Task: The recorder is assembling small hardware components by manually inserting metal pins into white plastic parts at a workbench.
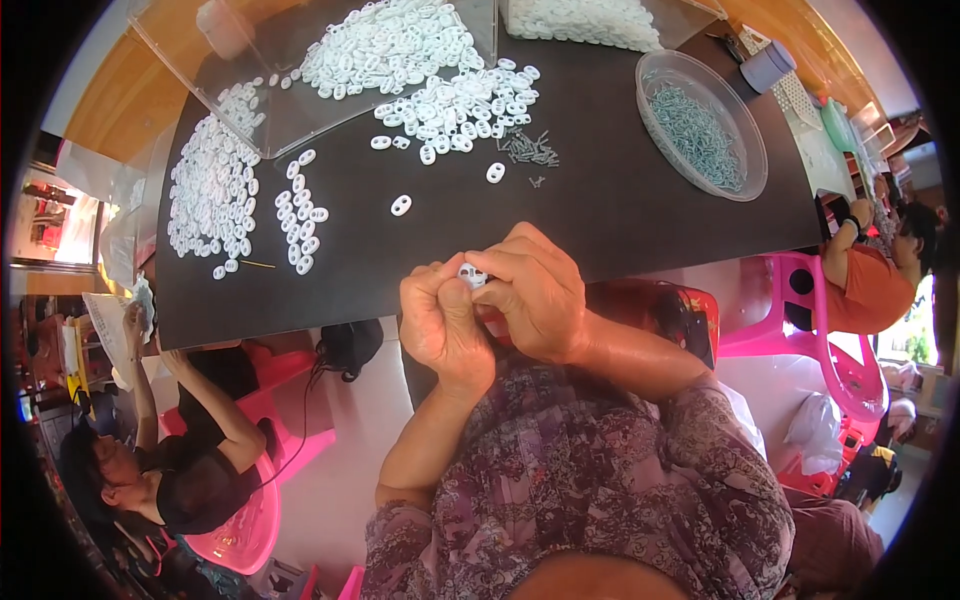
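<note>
Just off the table's near edge, my left hand [440,322] and my right hand [535,292] meet fingertip to fingertip. Both pinch one small white oval plastic piece [472,274] with two holes; my fingers cover part of it. Beyond my hands, two single white oval pieces lie apart on the dark table, one white piece [401,205] to the left and another white piece [495,173] farther off. A small pile of short grey pins [530,148] lies behind them, beside a spread of loose white pieces [455,108].
A clear tray [300,135] heaped with white pieces stands at the back left; more white pieces [212,180] lie left of it. At the right sits a round clear tub [755,165] of grey-green pins. Co-workers sit on pink chairs [240,520] at both sides.
</note>
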A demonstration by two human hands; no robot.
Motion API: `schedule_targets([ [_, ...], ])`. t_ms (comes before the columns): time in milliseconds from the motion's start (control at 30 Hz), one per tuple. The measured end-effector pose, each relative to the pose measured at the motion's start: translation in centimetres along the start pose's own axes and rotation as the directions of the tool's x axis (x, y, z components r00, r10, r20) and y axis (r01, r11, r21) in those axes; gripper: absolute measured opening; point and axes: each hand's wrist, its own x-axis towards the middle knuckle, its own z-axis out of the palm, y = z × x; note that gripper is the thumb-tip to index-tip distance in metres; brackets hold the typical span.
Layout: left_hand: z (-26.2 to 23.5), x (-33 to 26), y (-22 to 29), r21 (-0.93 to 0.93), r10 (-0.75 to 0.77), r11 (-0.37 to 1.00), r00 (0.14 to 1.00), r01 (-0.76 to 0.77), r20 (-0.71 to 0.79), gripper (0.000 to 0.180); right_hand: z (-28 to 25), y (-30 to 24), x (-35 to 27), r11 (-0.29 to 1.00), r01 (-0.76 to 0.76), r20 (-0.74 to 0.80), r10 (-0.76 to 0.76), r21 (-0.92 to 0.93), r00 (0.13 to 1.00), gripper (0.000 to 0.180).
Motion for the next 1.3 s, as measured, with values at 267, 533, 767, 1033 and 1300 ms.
schedule_targets([
  [267, 0.1, -0.1, -0.6, 0.076, -0.009, 0.997, 1.000, 0.008, 0.016, 0.021, -0.1, 0.6, -0.6, 1.000, 0.003, 0.015, -0.003, -0.019, 1.000, 0.029],
  [533, 0.4, 0.5, 1.9, -0.163, -0.117, 0.979, 0.993, 0.120, 0.022, 0.016, -0.2, -0.6, 0.4, 1.000, -0.027, 0.040, 0.027, 0.007, 0.999, 0.032],
  [767, 0.5, 0.3, 3.5, -0.083, -0.082, 0.993, 0.996, 0.083, 0.022, 0.019, 0.1, -1.1, 0.6, 1.000, -0.001, -0.018, 0.001, 0.000, 1.000, 0.034],
  [1033, 0.1, -0.4, 3.1, 0.005, 0.014, 1.000, 1.000, -0.014, 0.024, 0.023, 0.2, -1.5, 0.6, 0.999, 0.045, -0.009, -0.045, 0.016, 0.999, 0.022],
  [1300, 0.2, -0.2, 2.1, 0.126, 0.068, 0.990, 0.997, -0.064, -0.027, 0.017, 1.3, -0.8, 0.2, 0.998, 0.068, -0.061, -0.067, 0.018, 0.996, 0.019],
])
